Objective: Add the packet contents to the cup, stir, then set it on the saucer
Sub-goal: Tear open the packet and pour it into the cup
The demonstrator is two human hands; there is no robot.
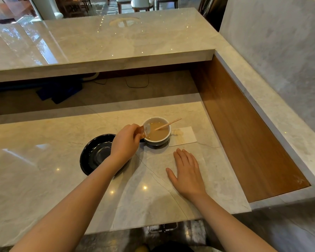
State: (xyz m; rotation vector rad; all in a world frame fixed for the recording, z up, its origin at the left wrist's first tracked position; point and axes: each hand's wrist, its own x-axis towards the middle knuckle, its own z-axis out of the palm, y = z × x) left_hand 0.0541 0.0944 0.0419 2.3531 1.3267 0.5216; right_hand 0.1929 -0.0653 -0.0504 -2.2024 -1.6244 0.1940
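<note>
A white cup (pixel 166 138) with a dark base stands on the marble counter, filled with light brown liquid. A wooden stir stick (pixel 168 124) leans in it, its end poking out past the right rim. My left hand (pixel 125 140) holds a small brown packet (pixel 144 132) tilted over the cup's left rim, its open end pointing into the cup. The black saucer (pixel 91 155) sits just left of the cup, partly hidden under my left wrist. My right hand (pixel 186 171) lies flat on the counter in front of the cup, fingers apart, holding nothing.
A white napkin (pixel 185 136) lies just right of the cup. A raised marble ledge (pixel 102 57) runs across the back and a wooden side wall (pixel 244 139) closes the right. Blue items (pixel 60 93) and cables sit under the ledge.
</note>
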